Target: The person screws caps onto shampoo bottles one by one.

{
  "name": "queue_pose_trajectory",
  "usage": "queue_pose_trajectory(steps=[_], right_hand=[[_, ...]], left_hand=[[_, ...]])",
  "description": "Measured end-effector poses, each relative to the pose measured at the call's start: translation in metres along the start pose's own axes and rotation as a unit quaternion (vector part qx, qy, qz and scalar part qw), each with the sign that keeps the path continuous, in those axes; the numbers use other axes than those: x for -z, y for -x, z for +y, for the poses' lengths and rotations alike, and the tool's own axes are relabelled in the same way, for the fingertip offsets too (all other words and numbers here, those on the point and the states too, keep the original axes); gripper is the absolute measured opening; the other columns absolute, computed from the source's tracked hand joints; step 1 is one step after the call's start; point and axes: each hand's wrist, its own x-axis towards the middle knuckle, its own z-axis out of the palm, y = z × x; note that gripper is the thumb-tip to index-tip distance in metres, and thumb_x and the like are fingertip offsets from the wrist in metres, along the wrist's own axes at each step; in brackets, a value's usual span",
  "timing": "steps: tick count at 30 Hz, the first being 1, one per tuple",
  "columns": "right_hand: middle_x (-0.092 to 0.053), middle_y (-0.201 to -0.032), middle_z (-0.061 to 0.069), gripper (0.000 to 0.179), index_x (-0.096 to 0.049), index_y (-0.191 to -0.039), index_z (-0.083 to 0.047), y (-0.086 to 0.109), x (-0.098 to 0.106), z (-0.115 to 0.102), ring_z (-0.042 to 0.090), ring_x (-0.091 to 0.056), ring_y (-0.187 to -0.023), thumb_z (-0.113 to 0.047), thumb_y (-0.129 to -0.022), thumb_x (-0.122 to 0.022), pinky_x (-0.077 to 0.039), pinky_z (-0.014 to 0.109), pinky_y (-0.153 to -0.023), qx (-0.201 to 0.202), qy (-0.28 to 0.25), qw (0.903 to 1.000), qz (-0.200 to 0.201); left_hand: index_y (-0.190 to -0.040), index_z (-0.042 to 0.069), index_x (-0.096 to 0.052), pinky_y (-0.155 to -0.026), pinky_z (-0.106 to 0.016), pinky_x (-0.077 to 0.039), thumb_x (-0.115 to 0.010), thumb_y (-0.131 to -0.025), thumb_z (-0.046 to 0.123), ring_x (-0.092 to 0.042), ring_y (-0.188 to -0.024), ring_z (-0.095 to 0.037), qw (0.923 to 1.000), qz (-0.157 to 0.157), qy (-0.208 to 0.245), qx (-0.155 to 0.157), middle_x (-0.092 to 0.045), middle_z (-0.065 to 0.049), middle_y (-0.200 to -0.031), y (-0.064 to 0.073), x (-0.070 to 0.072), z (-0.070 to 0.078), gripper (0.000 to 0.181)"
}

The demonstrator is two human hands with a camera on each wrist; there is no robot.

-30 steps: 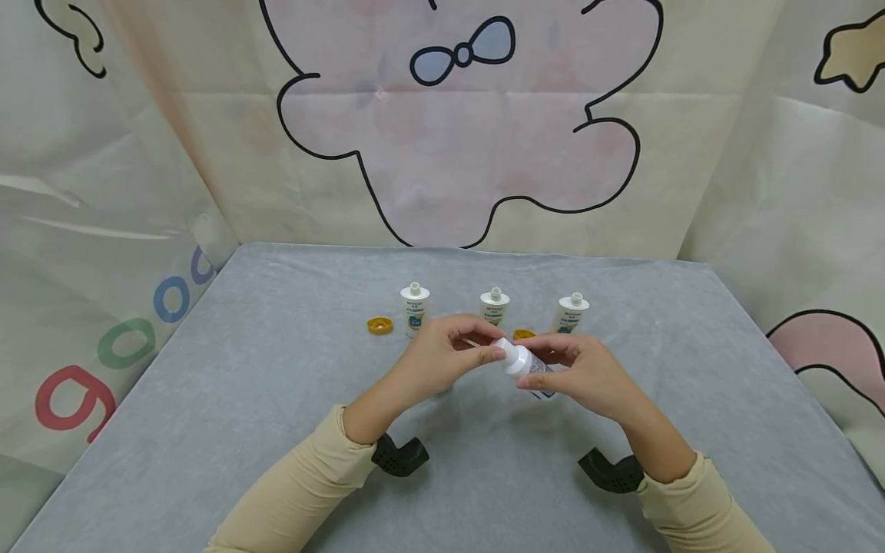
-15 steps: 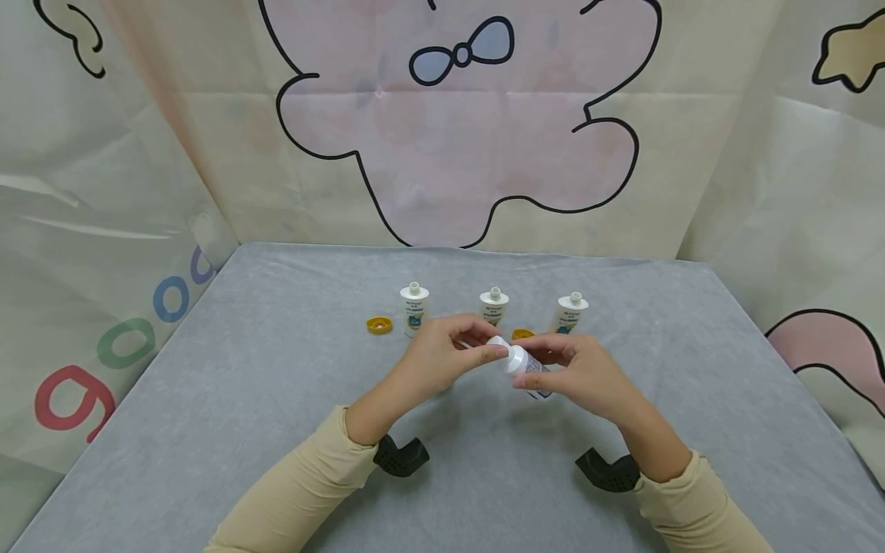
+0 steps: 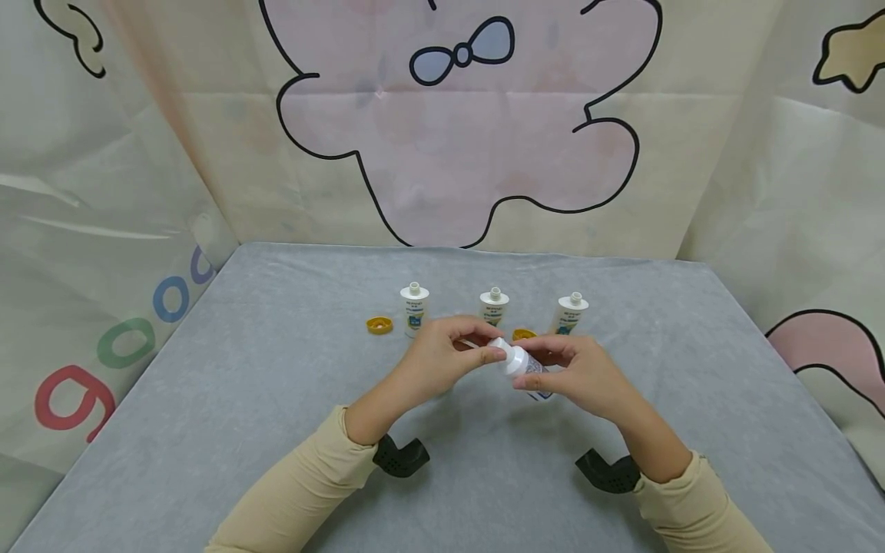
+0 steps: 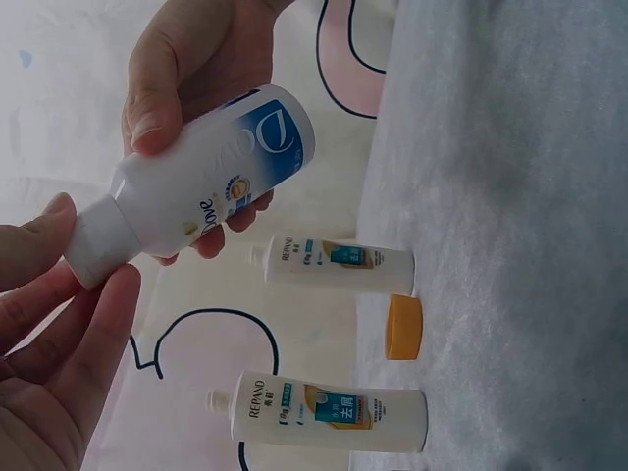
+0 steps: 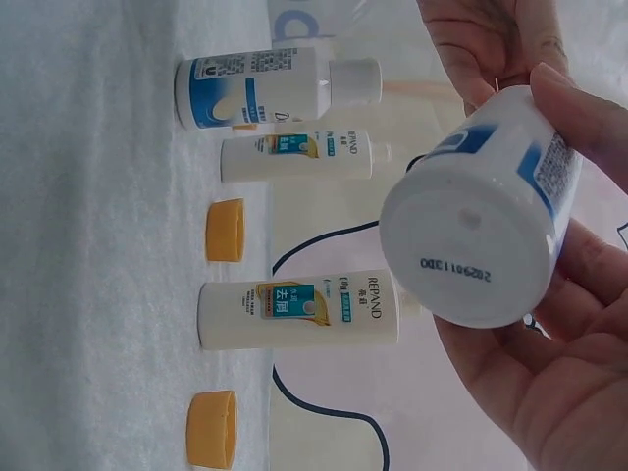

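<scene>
Held tilted above the table is a white Dove bottle (image 4: 211,172) with blue on its label. My left hand (image 3: 445,349) pinches its white cap (image 4: 102,240) between thumb and fingers; the cap sits on the bottle's neck. Around the body curl the fingers and thumb of my right hand (image 3: 581,372). The right wrist view looks at the bottle's base (image 5: 471,250), which has a printed code. A second, capped Dove bottle (image 5: 255,88) stands upright on the table, mostly hidden behind my left hand in the head view.
Toward the back stand three white Repand bottles, left (image 3: 415,306), middle (image 3: 494,306) and right (image 3: 571,313), their narrow necks bare. Yellow caps lie on the grey cloth, one at the left (image 3: 379,326) and another near my hands (image 3: 523,334). Printed curtains surround the table.
My left thumb and fingers have shifted slightly at the white cap, first right, then back. My right hand keeps its grip on the Dove bottle, with hardly any movement.
</scene>
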Motion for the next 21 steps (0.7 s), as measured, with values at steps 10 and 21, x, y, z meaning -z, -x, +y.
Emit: queue_pose_trajectory(steps=[10, 21], right_hand=[[-0.071, -0.115, 0.010, 0.041, -0.072, -0.118, -0.009, 0.0002, 0.0014, -0.0003, 0.019, -0.064, -0.101, -0.024, -0.082, -0.083, -0.056, 0.026, -0.076, -0.010, -0.006, 0.9999, -0.001], [-0.071, -0.113, 0.009, 0.042, -0.072, -0.117, -0.010, 0.0011, 0.0008, -0.0017, 0.021, -0.063, -0.101, -0.024, -0.080, -0.084, -0.056, 0.026, -0.076, -0.011, -0.002, 0.9999, 0.001]], left_hand=[[-0.117, 0.011, -0.072, -0.078, -0.020, -0.057, -0.078, -0.087, 0.022, -0.068, -0.093, -0.012, 0.9996, -0.009, 0.014, 0.021, -0.073, -0.004, -0.107, 0.0014, 0.0019, 0.0047, 0.033], [-0.101, 0.013, -0.076, -0.075, -0.021, -0.057, -0.079, -0.086, 0.024, -0.066, -0.085, -0.005, 1.0000, 0.005, 0.000, 0.002, -0.075, 0.000, -0.093, 0.0017, -0.0008, 0.0036, 0.019]])
